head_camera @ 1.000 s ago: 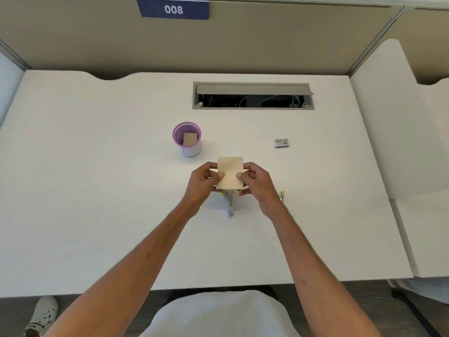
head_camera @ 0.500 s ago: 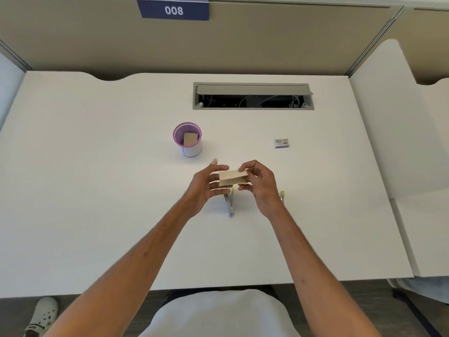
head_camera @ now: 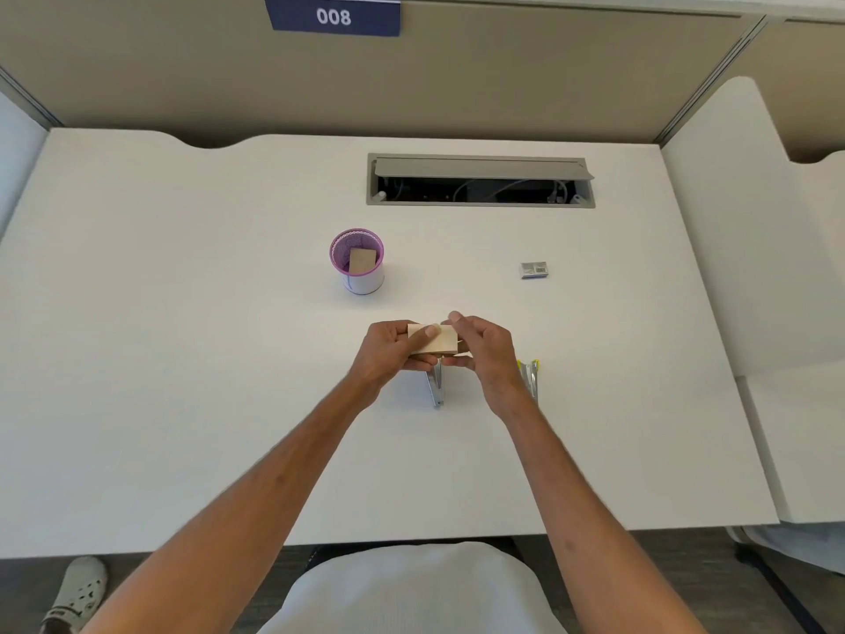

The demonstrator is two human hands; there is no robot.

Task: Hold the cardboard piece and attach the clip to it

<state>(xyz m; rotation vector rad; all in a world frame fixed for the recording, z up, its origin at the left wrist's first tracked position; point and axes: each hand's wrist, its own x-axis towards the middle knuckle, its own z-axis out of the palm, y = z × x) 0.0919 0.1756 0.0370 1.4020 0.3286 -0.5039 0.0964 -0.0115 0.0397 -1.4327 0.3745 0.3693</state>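
Note:
Both hands meet over the middle of the white desk [head_camera: 183, 359] around a folded tan paper [head_camera: 440, 341]. My left hand [head_camera: 388, 354] grips its left end with the thumb laid on top. My right hand [head_camera: 484, 350] pinches the right end, forefinger over the top edge. Just below the hands a silver stapler [head_camera: 436, 388] lies on the desk, partly hidden by them. Behind and to the left stands a purple mesh cup [head_camera: 359, 263] with another folded tan paper [head_camera: 362, 259] inside.
A second stapler with yellow trim [head_camera: 530, 375] lies right of my right wrist. A small staple box [head_camera: 534, 270] sits at the right. An open cable hatch [head_camera: 480, 180] is set into the desk's back. A side panel [head_camera: 740, 221] borders the right.
The paper was a flat upright sheet held by both hands; it has been folded over into a narrow strip. The hands have closed in on it and stayed in the same spot.

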